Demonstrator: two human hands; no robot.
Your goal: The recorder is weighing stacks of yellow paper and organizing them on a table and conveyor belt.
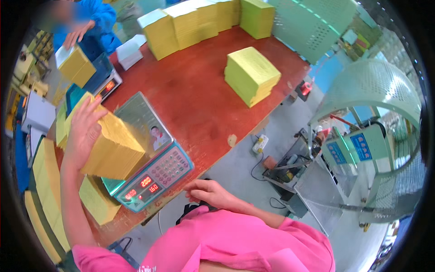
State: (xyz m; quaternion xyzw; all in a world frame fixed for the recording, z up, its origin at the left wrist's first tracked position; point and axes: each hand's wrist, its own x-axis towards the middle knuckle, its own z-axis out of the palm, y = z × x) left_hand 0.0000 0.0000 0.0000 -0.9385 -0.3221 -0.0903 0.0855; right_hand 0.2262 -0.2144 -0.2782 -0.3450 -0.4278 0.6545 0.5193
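Your left hand (84, 131) spread flat against yellow paper stack (115, 149), fingers open, stack on scale (156, 174) beneath them. Your right hand (210, 192) loosely curled, empty, near table edge (226, 145).

Two digital scales (152, 170) (106, 86) stand on the red desk (199, 99), with perhaps nine yellow paper stacks (251, 75) and one white stack (129, 52).
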